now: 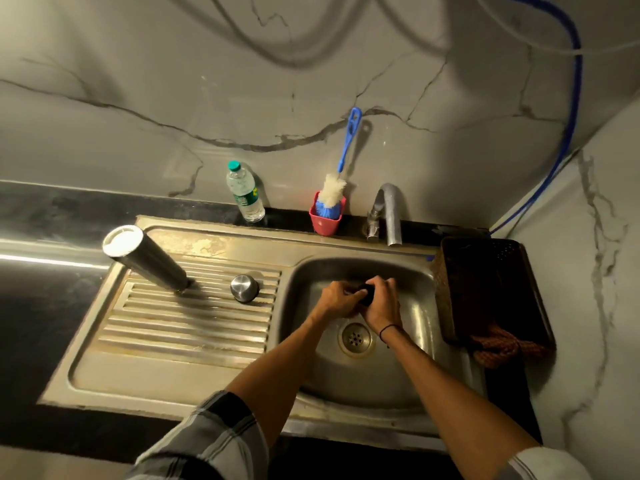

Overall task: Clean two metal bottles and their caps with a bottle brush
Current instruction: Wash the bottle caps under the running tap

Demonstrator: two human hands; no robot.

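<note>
A steel sink [408, 382] is set into a dark counter [41, 306] in a corner walled with pale, grey-veined marble [138, 81]. The light is dim and yellowish. Over the basin, above the drain [355, 338], both hands meet on a small dark cap [367, 293]: the left hand [337, 299] curls its fingers against one side, and the right hand [381, 304] wraps round the other, a thin black band on its wrist.

On the ribbed drainboard [180, 327] to the left a metal bottle [147, 258] stands mouth down, its base towards the camera. Near it, on the same ribs, sits a round metal cap [244, 287]. The second bottle is not visible.

Along the back edge stand a clear plastic bottle [245, 194] with a green top, then a red cup [326, 218] that holds the brush [334, 188], bristles down and blue handle leaning on the wall, then a grey tap [389, 213]. A blue hose [573, 98] runs down the corner. Right of the basin lies a dark tray [485, 271], with an orange-brown cloth [502, 348] at its near end.
</note>
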